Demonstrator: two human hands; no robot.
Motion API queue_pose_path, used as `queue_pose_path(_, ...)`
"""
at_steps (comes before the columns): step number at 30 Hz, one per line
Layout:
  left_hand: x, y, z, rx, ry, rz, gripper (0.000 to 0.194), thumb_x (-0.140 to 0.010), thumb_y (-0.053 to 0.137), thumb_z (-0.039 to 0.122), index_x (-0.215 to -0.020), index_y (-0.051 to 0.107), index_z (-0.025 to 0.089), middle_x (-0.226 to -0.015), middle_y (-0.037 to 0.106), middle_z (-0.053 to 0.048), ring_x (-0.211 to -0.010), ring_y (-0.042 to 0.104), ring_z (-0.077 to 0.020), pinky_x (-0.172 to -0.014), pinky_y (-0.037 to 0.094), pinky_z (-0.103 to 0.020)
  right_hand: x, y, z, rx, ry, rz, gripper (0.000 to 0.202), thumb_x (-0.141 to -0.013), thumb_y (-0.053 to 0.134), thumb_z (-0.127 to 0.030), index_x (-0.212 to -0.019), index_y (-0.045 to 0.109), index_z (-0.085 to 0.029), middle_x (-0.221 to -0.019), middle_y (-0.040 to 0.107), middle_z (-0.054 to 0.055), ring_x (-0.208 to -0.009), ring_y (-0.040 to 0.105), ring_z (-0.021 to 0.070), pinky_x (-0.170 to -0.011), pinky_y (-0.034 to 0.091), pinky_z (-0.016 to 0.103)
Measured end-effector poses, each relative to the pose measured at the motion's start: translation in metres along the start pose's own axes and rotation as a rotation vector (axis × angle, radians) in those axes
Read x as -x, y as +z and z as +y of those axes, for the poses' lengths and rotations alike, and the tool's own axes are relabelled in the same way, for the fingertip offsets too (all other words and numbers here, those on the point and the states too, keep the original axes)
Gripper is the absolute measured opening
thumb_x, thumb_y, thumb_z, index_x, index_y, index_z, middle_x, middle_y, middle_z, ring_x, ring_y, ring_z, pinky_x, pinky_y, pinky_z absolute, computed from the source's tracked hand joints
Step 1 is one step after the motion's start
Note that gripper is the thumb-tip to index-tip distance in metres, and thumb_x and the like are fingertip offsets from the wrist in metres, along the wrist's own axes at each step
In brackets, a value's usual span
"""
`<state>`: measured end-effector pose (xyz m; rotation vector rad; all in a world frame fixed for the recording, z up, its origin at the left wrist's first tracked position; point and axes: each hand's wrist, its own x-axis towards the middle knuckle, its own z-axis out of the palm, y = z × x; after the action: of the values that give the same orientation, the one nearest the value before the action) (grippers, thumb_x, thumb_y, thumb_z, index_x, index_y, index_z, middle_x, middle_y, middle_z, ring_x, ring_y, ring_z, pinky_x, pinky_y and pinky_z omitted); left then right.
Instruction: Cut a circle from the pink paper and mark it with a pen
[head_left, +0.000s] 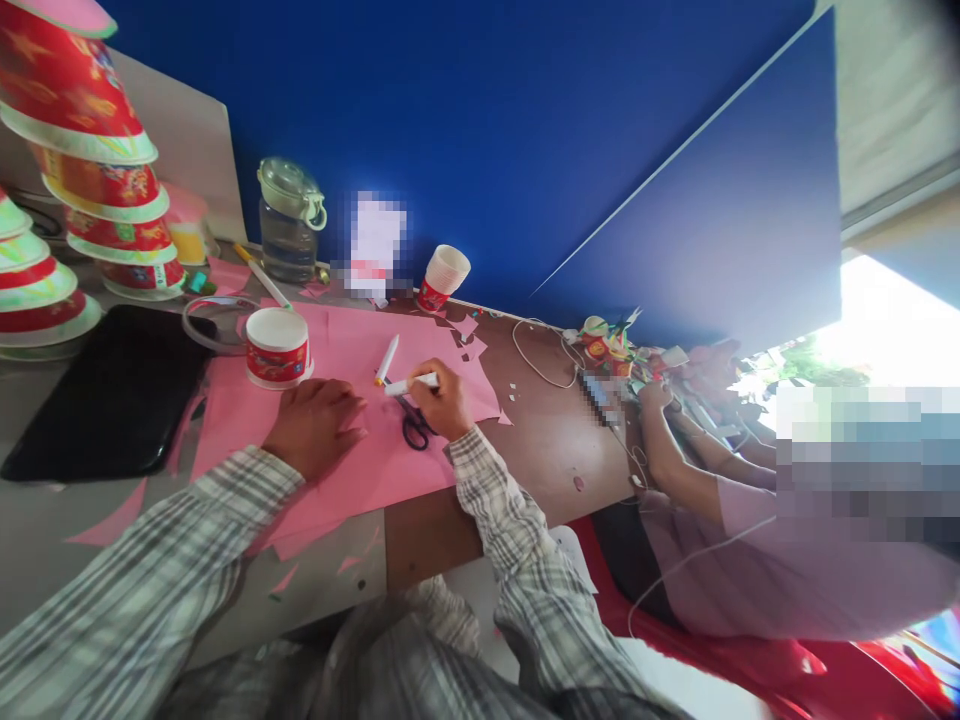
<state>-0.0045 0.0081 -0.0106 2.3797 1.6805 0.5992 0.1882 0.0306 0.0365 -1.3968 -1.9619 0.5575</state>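
Observation:
My left hand (316, 425) lies with its fingers stretched out on pink paper (367, 460), just in front of an upturned red and white paper cup (277, 348). A white marker (409, 384) is held in the closed fingers of my right hand (445, 398), slanting low over the sheet. Beside its tip lies a second marker (388, 358), white with an orange-yellow end. Dark-handled scissors (416, 428) rest on the paper under my right hand, their blades partly hidden by the held marker.
Stacked red cups (124, 190) tower at the left, behind a black tablet (112, 390). A water jug (289, 220) and more nested cups (444, 275) stand along the blue partition (450, 120). To the right, a co-worker's hands (656, 395) are near a cluttered pile.

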Motion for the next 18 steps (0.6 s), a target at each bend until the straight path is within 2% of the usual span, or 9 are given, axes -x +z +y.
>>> queue_pose_path(3,0.0,-0.001,-0.001,0.005,0.004,-0.016,0.045,-0.057,0.058,0.047,-0.098,0.059,0.03,-0.109,0.053,-0.004,-0.101,0.037,-0.0264,-0.081,0.025,-0.044,-0.001,0.013,-0.003,0.135,-0.05,-0.027,0.009,-0.072,0.053,-0.023,-0.075,0.056,-0.016,-0.052,0.053,-0.004,-0.049,0.045,0.0079,-0.073,0.04,0.027)
queue_pose_path(5,-0.001,-0.001,-0.001,-0.002,0.002,-0.025,0.044,-0.056,0.058,0.047,-0.097,0.059,0.031,-0.108,0.053,-0.003,-0.101,0.037,-0.0262,-0.081,0.026,-0.043,0.001,0.014,-0.004,0.171,-0.054,-0.061,0.006,-0.07,0.054,-0.022,-0.072,0.056,-0.017,-0.049,0.05,-0.006,-0.048,0.044,0.0078,-0.079,0.04,0.03)
queue_pose_path(9,-0.001,0.0,0.0,-0.018,-0.014,-0.03,0.043,-0.056,0.058,0.047,-0.096,0.059,0.032,-0.109,0.053,-0.002,-0.1,0.038,-0.0254,-0.081,0.026,-0.043,0.005,0.0,-0.003,0.103,-0.027,-0.12,0.007,-0.071,0.052,-0.023,-0.07,0.055,-0.017,-0.049,0.05,-0.005,-0.045,0.042,0.0081,-0.063,0.04,0.024)
queue_pose_path(12,-0.001,0.001,-0.001,-0.008,-0.01,-0.011,0.044,-0.056,0.058,0.046,-0.097,0.059,0.031,-0.111,0.052,-0.003,-0.101,0.038,-0.0256,-0.083,0.025,-0.044,0.003,-0.003,-0.002,0.025,-0.009,-0.046,0.015,-0.078,0.045,-0.026,-0.077,0.055,-0.016,-0.058,0.055,-0.002,-0.049,0.047,0.0092,-0.056,0.037,0.022)
queue_pose_path(15,-0.001,0.001,-0.002,0.004,-0.006,-0.015,0.045,-0.056,0.058,0.048,-0.098,0.059,0.031,-0.111,0.053,-0.002,-0.102,0.038,-0.026,-0.083,0.025,-0.043,0.0,0.007,-0.002,0.089,-0.045,0.02,0.012,-0.076,0.048,-0.026,-0.077,0.055,-0.016,-0.062,0.059,-0.001,-0.054,0.05,0.0096,-0.07,0.04,0.025)
queue_pose_path(18,-0.001,0.001,-0.003,0.01,0.007,-0.01,0.043,-0.056,0.058,0.047,-0.097,0.059,0.033,-0.108,0.054,-0.002,-0.101,0.038,-0.0258,-0.081,0.026,-0.043,0.0,0.014,-0.002,0.244,-0.065,-0.01,0.007,-0.072,0.053,-0.023,-0.073,0.056,-0.017,-0.056,0.058,-0.003,-0.052,0.049,0.0095,-0.083,0.038,0.031)
